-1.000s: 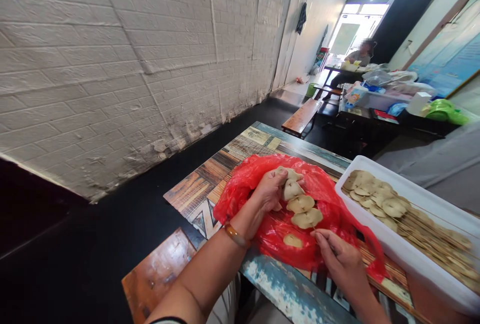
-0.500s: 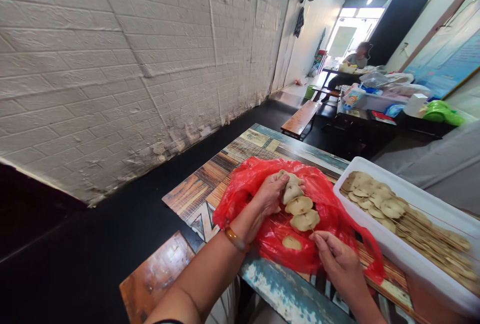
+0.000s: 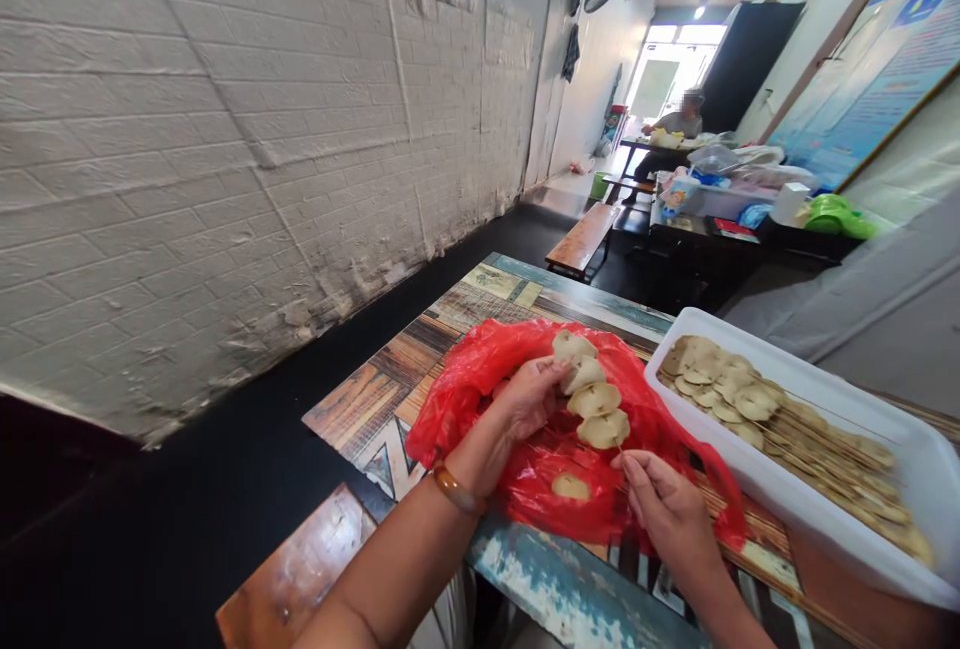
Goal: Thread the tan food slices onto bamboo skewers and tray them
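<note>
My right hand pinches the lower end of a thin bamboo skewer threaded with several pale round slices. My left hand rests against the upper slices on the skewer, above an open red plastic bag. One loose slice lies in the bag below the skewer. The bag sits on a patterned wooden table.
A white tray full of finished skewers stands to the right of the bag. Wooden benches and a cluttered dark table lie further back, where another person sits. A white brick wall runs along the left.
The camera has swung slightly, shifting the scene left. My left hand has slid a little down the skewer, so the top slice now stands clear of it.
</note>
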Demonstrator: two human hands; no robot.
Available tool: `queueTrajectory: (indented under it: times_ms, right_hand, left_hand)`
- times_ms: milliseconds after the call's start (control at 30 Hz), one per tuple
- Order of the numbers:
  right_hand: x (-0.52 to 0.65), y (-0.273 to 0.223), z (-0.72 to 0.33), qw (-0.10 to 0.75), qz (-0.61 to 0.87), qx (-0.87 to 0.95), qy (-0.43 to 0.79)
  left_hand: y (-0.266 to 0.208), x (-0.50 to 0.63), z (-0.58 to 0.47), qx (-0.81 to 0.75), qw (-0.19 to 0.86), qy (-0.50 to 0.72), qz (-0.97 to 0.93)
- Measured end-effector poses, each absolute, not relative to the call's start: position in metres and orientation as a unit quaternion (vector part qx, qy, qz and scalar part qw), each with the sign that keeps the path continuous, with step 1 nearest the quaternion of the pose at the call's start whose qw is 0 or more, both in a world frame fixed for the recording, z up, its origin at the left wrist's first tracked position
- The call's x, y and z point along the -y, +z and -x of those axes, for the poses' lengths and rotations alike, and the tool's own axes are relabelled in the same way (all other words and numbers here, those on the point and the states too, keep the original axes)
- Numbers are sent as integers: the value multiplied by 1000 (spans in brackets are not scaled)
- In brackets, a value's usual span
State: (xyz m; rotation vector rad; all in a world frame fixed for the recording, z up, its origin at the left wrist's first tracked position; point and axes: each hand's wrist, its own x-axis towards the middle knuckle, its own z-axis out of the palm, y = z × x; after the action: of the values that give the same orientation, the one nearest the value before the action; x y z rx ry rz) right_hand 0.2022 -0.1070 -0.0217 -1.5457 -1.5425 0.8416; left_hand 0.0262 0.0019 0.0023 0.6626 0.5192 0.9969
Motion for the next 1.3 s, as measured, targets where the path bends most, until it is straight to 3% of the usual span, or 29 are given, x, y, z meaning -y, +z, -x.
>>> queueTrajectory:
  times_ms: [200, 433, 867, 1300]
  right_hand:
    - [103, -17, -203, 390, 615, 640, 243]
    - [99, -25, -201, 388, 596, 671, 213]
    - [97, -23, -198, 423, 585, 661, 204]
    - [99, -19, -199, 363, 561, 737, 104]
  left_hand:
    - [0, -1, -31, -299, 768, 450, -343]
    - [-4, -1, -39, -367, 624, 543, -425]
    - [10, 10, -42, -264, 817, 398, -323]
    - [10, 4, -44, -310, 769, 458, -321]
